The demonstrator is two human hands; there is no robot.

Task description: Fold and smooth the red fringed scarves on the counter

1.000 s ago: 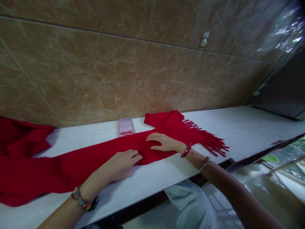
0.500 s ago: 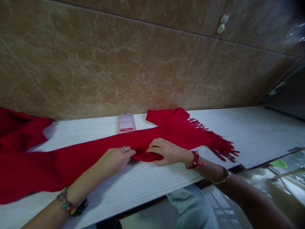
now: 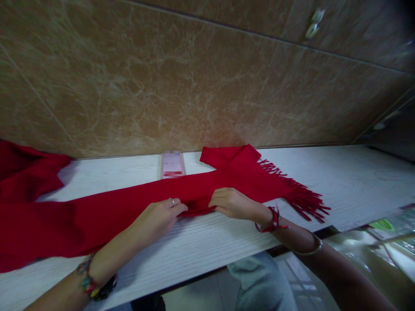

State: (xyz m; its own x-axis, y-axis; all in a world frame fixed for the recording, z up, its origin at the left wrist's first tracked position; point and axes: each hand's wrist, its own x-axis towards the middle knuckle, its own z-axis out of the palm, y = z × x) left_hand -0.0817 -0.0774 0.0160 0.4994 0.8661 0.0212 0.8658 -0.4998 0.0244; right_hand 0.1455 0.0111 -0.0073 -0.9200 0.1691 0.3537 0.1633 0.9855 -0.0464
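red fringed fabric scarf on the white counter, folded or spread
Partly spread: the red fringed fabric scarf lies stretched lengthwise, but layers overlap near its fringe.

Scarf [image 3: 191, 188] on tbl [image 3: 324, 172], fringe [image 3: 304, 201] R; obj [image 3: 172, 164] behind, nr wall [image 3: 178, 77].

Scarf [image 3: 157, 190] cut off at L edge. L hand [image 3: 164, 216]: some fingers hidden. Card [image 3: 172, 165] pixelated, unreadable. Green thing [image 3: 382, 224] blurry, can't ID.

one head-worn view looks forward and down, near the left hand [image 3: 161, 218] and right hand [image 3: 234, 204], from the counter's front edge [image 3: 194, 276] toward the wall [image 3: 194, 86].
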